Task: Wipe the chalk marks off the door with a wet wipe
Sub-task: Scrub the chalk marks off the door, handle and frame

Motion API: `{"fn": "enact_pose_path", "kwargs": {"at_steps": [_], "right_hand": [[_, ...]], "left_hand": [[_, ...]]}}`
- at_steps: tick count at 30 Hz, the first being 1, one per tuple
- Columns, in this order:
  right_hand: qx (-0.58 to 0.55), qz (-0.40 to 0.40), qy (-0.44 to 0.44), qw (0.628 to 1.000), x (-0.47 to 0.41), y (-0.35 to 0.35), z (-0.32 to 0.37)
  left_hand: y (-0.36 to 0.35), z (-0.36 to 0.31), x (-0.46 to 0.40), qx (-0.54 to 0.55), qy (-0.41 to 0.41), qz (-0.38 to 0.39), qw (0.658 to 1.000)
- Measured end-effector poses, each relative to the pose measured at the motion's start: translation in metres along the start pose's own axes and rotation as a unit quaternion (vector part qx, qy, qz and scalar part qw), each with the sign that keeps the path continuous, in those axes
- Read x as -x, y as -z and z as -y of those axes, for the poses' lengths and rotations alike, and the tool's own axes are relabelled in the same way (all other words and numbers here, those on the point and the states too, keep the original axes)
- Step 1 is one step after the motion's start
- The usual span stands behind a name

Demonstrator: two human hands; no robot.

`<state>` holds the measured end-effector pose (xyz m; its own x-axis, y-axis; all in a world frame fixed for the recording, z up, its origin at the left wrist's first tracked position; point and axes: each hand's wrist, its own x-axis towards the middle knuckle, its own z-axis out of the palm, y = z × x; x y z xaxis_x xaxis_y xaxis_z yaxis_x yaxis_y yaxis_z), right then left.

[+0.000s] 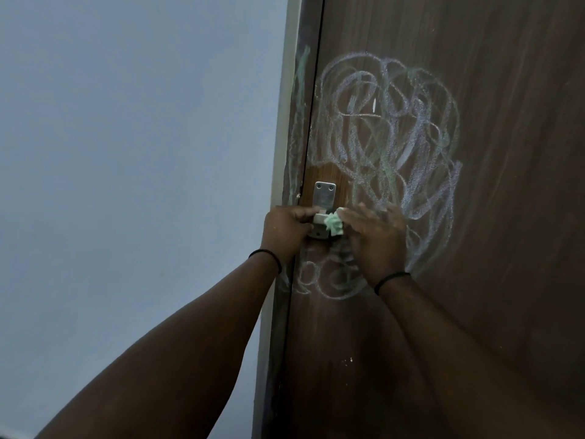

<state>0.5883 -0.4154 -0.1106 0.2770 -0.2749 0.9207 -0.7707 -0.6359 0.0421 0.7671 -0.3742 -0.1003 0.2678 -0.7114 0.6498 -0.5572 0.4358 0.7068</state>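
Observation:
A dark brown wooden door (490,90) fills the right side. White and green chalk scribbles (389,134) cover it above the metal latch (323,194), and a smaller patch of scribbles (329,277) lies below. My right hand (376,239) presses a crumpled, green-stained wet wipe (428,224) against the door right beside the latch. My left hand (286,231) grips the lower part of the latch at the door's edge. A small wiped patch of bare wood (326,175) shows just above the latch.
A pale blue-grey wall (136,153) takes up the left half. The door frame (285,122) runs between wall and door and carries faint green chalk streaks (299,99). Both wrists wear thin black bands.

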Motion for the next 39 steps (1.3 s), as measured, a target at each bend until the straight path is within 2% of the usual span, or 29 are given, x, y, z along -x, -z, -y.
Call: {"fn": "enact_pose_path", "kwargs": {"at_steps": [2, 6, 9, 12, 14, 17, 19, 21, 24, 28, 32, 33, 37, 39], "right_hand": [[-0.014, 0.01, -0.044, 0.999, -0.005, -0.008, 0.015], [0.006, 0.055, -0.007, 0.998, -0.005, -0.02, 0.036], [0.044, 0.033, 0.029, 0.998, -0.001, -0.011, 0.02], [0.067, 0.021, 0.001, 0.998, -0.003, -0.005, 0.018], [0.045, 0.054, -0.001, 0.998, -0.008, -0.01, 0.032], [0.035, 0.144, 0.066, 0.987, -0.02, -0.014, 0.046], [0.012, 0.145, 0.085, 0.986, -0.03, -0.007, 0.041], [-0.01, 0.13, 0.044, 0.99, -0.034, 0.006, 0.034], [-0.026, 0.143, -0.059, 0.988, -0.032, 0.019, 0.024], [0.025, 0.153, -0.078, 0.985, -0.025, 0.036, 0.004], [0.017, 0.248, -0.168, 0.954, -0.023, 0.042, -0.008], [0.002, 0.248, -0.18, 0.952, -0.023, 0.041, -0.006], [0.011, 0.136, -0.167, 0.976, -0.022, 0.037, 0.003], [-0.037, 0.132, -0.142, 0.98, -0.027, 0.037, 0.01]], "left_hand": [[0.002, 0.0, 0.001, 0.049, 0.025, 0.02, 0.998], [0.005, 0.002, 0.004, 0.117, 0.053, 0.055, 0.99], [0.006, 0.001, 0.005, 0.145, 0.077, 0.067, 0.984], [0.007, -0.005, 0.008, 0.167, 0.094, 0.075, 0.979], [0.007, -0.007, 0.011, 0.195, 0.105, 0.076, 0.972], [0.006, -0.008, 0.015, 0.219, 0.114, 0.055, 0.967], [0.006, -0.004, 0.013, 0.206, 0.132, 0.013, 0.97], [0.009, 0.0, 0.012, 0.202, 0.146, -0.013, 0.968], [0.009, 0.0, 0.018, 0.191, 0.16, -0.013, 0.968], [0.006, -0.007, 0.022, 0.181, 0.172, -0.002, 0.968], [0.008, -0.014, 0.023, 0.156, 0.159, -0.014, 0.975], [0.008, -0.015, 0.023, 0.146, 0.156, -0.015, 0.977], [0.002, -0.016, 0.02, 0.129, 0.152, -0.016, 0.98], [0.0, -0.017, 0.018, 0.127, 0.149, -0.02, 0.98]]}}
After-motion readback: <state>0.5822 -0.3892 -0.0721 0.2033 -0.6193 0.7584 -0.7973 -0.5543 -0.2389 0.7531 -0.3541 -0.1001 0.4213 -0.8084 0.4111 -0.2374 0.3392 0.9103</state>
